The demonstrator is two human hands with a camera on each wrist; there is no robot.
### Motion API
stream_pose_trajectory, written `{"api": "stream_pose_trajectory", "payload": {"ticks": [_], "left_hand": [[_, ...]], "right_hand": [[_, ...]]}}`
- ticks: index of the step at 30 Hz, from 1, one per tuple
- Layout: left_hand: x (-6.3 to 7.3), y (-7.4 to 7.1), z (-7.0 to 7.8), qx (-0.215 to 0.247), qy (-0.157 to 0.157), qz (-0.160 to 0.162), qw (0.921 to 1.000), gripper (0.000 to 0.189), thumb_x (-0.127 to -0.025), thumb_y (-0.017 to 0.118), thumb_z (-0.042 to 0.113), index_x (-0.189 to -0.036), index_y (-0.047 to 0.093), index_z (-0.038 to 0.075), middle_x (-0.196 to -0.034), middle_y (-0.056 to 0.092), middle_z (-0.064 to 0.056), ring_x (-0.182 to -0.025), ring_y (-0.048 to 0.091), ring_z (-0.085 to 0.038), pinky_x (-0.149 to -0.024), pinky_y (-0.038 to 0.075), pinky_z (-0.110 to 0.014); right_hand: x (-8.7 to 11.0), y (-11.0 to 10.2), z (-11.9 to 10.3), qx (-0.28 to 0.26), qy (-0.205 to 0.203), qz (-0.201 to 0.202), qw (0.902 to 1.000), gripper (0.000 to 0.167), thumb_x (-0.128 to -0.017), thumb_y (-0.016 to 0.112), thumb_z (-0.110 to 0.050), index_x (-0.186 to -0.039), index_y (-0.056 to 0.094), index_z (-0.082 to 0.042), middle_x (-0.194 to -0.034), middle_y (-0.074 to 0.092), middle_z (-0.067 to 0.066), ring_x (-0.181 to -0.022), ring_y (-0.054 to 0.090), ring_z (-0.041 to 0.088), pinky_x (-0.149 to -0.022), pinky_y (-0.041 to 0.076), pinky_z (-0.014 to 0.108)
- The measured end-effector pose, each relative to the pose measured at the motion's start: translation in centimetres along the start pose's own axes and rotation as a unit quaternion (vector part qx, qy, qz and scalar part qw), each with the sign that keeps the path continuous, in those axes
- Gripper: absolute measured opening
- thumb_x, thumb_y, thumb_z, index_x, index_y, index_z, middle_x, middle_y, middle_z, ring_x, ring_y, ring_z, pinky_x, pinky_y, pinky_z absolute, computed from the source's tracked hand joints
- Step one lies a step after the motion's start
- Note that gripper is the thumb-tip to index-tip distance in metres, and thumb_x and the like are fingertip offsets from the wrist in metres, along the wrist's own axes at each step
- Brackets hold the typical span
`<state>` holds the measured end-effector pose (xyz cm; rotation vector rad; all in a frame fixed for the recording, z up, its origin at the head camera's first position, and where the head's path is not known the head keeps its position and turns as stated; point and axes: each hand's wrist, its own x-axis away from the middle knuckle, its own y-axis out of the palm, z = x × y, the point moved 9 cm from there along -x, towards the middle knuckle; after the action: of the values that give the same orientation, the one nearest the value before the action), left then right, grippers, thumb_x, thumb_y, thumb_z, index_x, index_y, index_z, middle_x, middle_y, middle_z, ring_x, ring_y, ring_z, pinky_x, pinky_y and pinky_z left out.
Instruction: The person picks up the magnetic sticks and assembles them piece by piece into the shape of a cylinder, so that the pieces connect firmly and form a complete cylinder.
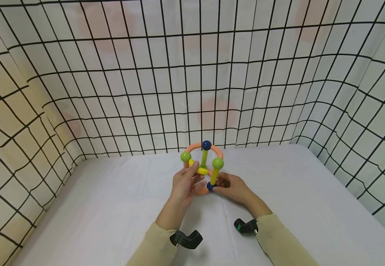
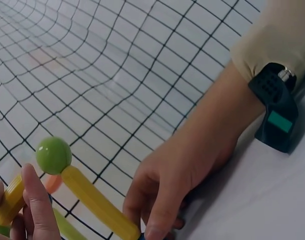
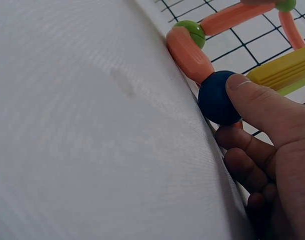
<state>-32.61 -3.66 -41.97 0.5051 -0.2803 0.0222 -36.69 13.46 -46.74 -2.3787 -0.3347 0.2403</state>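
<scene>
A toy frame of magnetic balls and rods stands on the white cloth. Its upper ring has orange curved rods (image 1: 217, 151), a dark blue ball (image 1: 206, 145) and two green balls (image 1: 218, 163). Upright yellow rod (image 1: 215, 177) runs from one green ball down to a lower dark blue ball (image 3: 218, 98). My right hand (image 1: 233, 187) pinches that lower ball, thumb on its side and fingers curled beneath. My left hand (image 1: 183, 184) reaches into the frame and holds a short yellow rod (image 2: 11, 199) between thumb and finger. A light green rod (image 1: 204, 158) stands behind it.
White cloth (image 1: 112, 207) covers the table. A black wire grid (image 1: 165, 88) with pale sheeting behind it rises at the back and both sides, close behind the toy frame. Each wrist carries a black camera mount (image 1: 187, 240).
</scene>
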Motion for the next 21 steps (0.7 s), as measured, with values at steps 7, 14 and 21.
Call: {"api": "stream_pose_trajectory", "payload": {"ticks": [7, 14, 21], "left_hand": [[0.24, 0.41, -0.1, 0.025, -0.006, 0.011, 0.9996, 0.054, -0.092, 0.071, 0.04, -0.125, 0.056, 0.0, -0.098, 0.061, -0.005, -0.076, 0.065, -0.008, -0.07, 0.06, -0.024], [0.25, 0.71, 0.02, 0.052, -0.005, 0.009, 0.9986, 0.047, -0.094, 0.068, 0.038, -0.125, 0.056, 0.004, -0.102, 0.059, -0.007, -0.08, 0.066, -0.008, -0.078, 0.06, -0.026], [0.29, 0.97, 0.14, 0.088, -0.006, -0.003, 0.9961, 0.046, -0.092, 0.07, 0.039, -0.122, 0.058, 0.006, -0.098, 0.061, -0.005, -0.079, 0.067, -0.008, -0.078, 0.06, -0.025]], "right_hand": [[0.0, 0.0, -0.02, 0.0, -0.004, -0.002, 1.0, 0.035, -0.087, 0.076, -0.039, -0.112, 0.067, -0.017, -0.093, 0.067, -0.005, -0.084, 0.059, 0.011, -0.079, 0.049, 0.031], [0.02, 0.01, -0.11, -0.003, -0.007, -0.003, 1.0, 0.039, -0.087, 0.076, -0.039, -0.117, 0.066, -0.015, -0.094, 0.068, -0.005, -0.085, 0.059, 0.011, -0.08, 0.05, 0.03], [0.0, 0.01, -0.12, -0.009, -0.007, -0.003, 0.9999, 0.037, -0.087, 0.077, -0.038, -0.114, 0.067, -0.015, -0.094, 0.068, -0.004, -0.084, 0.059, 0.012, -0.079, 0.05, 0.029]]}}
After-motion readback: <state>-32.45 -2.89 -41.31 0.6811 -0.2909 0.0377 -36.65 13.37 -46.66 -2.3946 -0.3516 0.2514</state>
